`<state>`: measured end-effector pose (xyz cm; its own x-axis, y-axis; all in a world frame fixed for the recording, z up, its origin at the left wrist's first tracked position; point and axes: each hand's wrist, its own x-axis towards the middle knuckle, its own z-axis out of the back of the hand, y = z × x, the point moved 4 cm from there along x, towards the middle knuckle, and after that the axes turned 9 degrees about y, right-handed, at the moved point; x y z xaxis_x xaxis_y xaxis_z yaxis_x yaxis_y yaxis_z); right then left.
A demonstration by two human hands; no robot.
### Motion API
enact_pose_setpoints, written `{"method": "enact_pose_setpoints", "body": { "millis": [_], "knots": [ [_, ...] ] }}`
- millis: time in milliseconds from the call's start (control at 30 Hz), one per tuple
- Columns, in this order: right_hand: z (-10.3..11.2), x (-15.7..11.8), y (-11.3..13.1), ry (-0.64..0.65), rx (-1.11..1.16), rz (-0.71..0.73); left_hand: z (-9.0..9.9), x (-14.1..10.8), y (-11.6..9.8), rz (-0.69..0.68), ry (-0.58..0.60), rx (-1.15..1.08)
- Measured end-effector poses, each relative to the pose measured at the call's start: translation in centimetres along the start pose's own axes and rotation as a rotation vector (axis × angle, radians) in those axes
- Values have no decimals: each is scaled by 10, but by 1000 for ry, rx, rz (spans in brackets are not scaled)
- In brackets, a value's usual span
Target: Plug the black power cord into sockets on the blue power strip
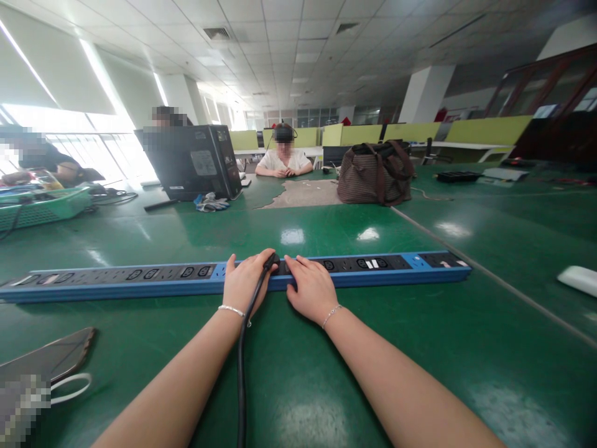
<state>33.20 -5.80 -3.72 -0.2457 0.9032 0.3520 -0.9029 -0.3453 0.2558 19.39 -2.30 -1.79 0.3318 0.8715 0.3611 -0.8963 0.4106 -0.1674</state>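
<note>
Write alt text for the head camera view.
Two bare hands, left and right, touch a long blue-and-black power strip on a green table, the left at a black cable's plug. Beyond are a person and a brown bag.

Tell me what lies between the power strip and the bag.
In the head view, only green table, with glare and a seam, separates strip from bag.

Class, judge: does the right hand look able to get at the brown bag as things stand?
Probably not without leaning forward: the brown bag sits well beyond the blue power strip that the right hand touches, though just green tabletop lies between.
</note>
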Motion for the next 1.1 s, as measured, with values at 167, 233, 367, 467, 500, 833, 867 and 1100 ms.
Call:
{"method": "enact_pose_setpoints", "body": {
  "millis": [167, 233, 367, 467, 500, 833, 867, 1100],
  "knots": [
    [0, 0, 0, -8, 4, 5, 11, -5, -9, -49, -4, 76],
    [-1, 0, 0, -11, 8, 4, 12, -6, -11, -75, -27, 96],
    [-2, 0, -1, -14, 11, -3, 11, -7, -13, -123, -65, 122],
    [-2, 1, -1, -16, 10, 1, 11, -7, -13, -119, -69, 128],
    [-2, 1, -1, -19, 10, 4, 11, -7, -13, -117, -69, 130],
    [-2, 0, -1, -28, 7, 17, 8, -9, -8, -151, -74, 135],
    [-2, 0, -1, -27, 6, 19, 8, -9, -7, -157, -76, 133],
    [-2, 0, 0, -21, 4, 18, 3, -10, -12, -222, -52, 130]
  ]
}}
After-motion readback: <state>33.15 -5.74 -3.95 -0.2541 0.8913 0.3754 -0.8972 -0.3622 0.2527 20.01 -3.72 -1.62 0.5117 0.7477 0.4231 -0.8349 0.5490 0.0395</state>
